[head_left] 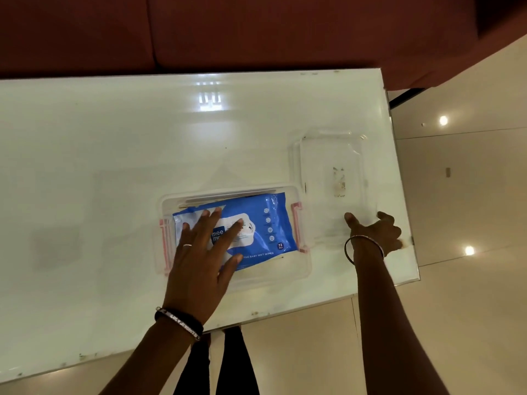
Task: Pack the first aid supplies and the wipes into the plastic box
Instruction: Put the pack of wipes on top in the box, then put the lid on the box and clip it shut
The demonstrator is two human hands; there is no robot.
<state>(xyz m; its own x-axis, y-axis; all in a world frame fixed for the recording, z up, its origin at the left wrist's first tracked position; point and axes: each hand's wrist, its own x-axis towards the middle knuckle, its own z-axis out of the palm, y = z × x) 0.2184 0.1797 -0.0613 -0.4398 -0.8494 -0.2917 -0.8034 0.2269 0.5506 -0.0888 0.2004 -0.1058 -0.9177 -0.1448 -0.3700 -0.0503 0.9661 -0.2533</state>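
A clear plastic box [273, 273] with pink side latches stands on the white table near its front edge. Inside it lies a blue pack of baby wet wipes [271, 223], covering whatever is beneath; a thin flat item shows at the box's far wall. My left hand [204, 252] presses flat on the pack with straight, spread fingers. To the right lies the clear lid [332, 178]. My right hand [376, 233] is at the lid's near edge, thumb on top and fingers curled by its right corner.
The white glossy table [114, 181] ends just right of the lid and in front of the box. A dark red sofa [228, 29] runs along the far side. Cream floor tiles lie to the right and below. My legs show under the table's front edge.
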